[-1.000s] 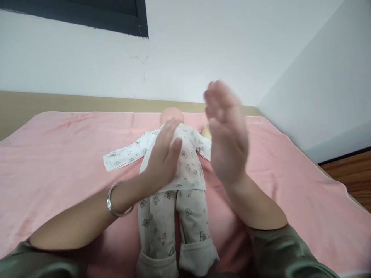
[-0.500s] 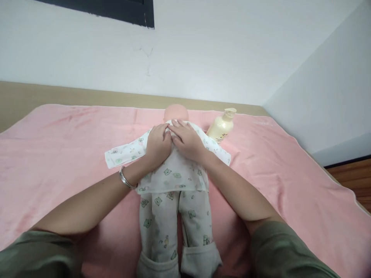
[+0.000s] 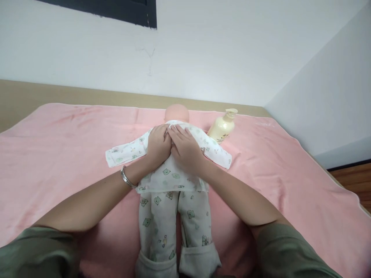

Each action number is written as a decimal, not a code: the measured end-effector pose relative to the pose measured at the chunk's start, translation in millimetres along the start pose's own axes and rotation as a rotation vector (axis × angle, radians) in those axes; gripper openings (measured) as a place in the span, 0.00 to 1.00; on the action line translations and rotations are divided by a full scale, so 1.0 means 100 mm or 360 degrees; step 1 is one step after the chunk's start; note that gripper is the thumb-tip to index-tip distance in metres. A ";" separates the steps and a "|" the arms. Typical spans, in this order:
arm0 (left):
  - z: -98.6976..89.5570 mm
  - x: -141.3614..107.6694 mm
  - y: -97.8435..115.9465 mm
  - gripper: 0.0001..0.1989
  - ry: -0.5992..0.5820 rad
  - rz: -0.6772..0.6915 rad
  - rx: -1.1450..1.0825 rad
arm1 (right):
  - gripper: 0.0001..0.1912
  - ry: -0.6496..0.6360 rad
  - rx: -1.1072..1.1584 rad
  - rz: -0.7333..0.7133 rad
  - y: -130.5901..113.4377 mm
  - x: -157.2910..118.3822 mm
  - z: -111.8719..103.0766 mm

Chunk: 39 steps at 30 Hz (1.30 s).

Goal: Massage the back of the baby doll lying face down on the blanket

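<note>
A baby doll lies face down, its bald head pointing away from me. It wears a white long-sleeved top and matching trousers printed with small green bears, the cuffs turned up. My left hand rests flat on the left side of the doll's upper back, a silver bangle on the wrist. Beside it, touching near the middle of the back, my right hand lies flat with its fingers stretched towards the neck. Neither hand grasps anything.
A cream pump bottle leans by the doll's right sleeve. Under everything spreads a pink blanket on a pale wooden surface. A white wall rises behind, with a dark frame at its top.
My right hand has slid slightly down and inward on the doll's back, uncovering more of the right shoulder. My left hand stays nearly in place. The view has shifted slightly.
</note>
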<state>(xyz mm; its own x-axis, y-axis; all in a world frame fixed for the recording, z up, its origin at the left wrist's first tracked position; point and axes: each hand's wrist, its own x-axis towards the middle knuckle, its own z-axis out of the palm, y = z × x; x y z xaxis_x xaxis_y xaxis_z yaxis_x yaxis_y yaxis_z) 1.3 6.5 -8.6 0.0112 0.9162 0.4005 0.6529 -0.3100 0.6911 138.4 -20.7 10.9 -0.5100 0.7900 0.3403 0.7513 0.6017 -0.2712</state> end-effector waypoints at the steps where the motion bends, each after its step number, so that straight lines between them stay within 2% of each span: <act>1: 0.00 0.00 0.00 0.16 0.0010 0.0010 0.0003 | 0.30 -0.0057 0.0029 0.0030 0.06 0.05 -0.02; 4: 0.02 -0.02 -0.01 0.18 0.0086 0.0002 0.0015 | 0.30 -0.0074 -0.0022 0.0168 0.12 0.09 -0.03; 8: 0.03 -0.03 -0.01 0.20 0.0105 -0.0059 -0.0011 | 0.31 0.0070 -0.0247 0.0138 -0.16 -0.13 0.02; 11: 0.01 -0.03 0.00 0.20 0.0108 -0.0087 -0.0044 | 0.32 0.0028 -0.0224 0.0061 -0.28 -0.21 0.03; 14: 0.00 -0.02 0.02 0.19 0.0068 -0.0101 -0.0076 | 0.32 -0.0078 -0.0055 0.0066 -0.09 -0.05 -0.01; 17: -0.01 -0.02 0.04 0.20 0.0090 -0.0121 -0.0088 | 0.33 -0.0144 0.0062 0.0238 0.22 0.17 -0.07; 19: 0.00 -0.02 0.04 0.20 0.0118 -0.0127 -0.0090 | 0.35 -0.0123 0.0063 0.0359 0.33 0.24 -0.10; 21: 0.00 -0.02 0.03 0.20 0.0104 -0.0102 -0.0091 | 0.35 -0.0075 -0.0005 0.0444 0.30 0.21 -0.09; 23: 0.00 -0.02 0.03 0.19 0.0084 -0.0084 -0.0092 | 0.33 0.0001 -0.0122 0.0445 0.15 0.09 -0.06; 26: 0.00 -0.02 0.01 0.19 0.0087 -0.0072 -0.0112 | 0.31 0.0088 -0.0243 0.0213 -0.12 -0.10 0.01; 28: 0.00 -0.03 0.00 0.20 0.0116 -0.0062 -0.0137 | 0.30 0.0070 -0.0214 0.0054 -0.19 -0.13 0.03; 31: 0.01 -0.03 0.00 0.17 0.0105 -0.0043 -0.0149 | 0.29 -0.0063 -0.0063 0.0026 -0.04 0.01 -0.01; 35: 0.02 -0.03 -0.01 0.15 0.0118 -0.0044 -0.0128 | 0.32 -0.0094 0.0039 0.0278 0.31 0.24 -0.08; 37: 0.03 -0.03 -0.02 0.15 0.0131 -0.0046 -0.0129 | 0.34 -0.0054 0.0006 0.0369 0.34 0.24 -0.07; 39: 0.04 -0.03 -0.03 0.15 0.0133 -0.0043 -0.0136 | 0.33 0.0023 -0.0079 0.0404 0.24 0.15 -0.04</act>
<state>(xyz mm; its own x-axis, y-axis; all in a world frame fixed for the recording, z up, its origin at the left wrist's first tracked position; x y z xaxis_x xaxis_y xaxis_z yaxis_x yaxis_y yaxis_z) 2.3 5.4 -13.8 -0.0709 0.9014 0.4271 0.5852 -0.3091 0.7497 150.3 4.9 13.0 -0.2969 0.9130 0.2797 0.8743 0.3777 -0.3049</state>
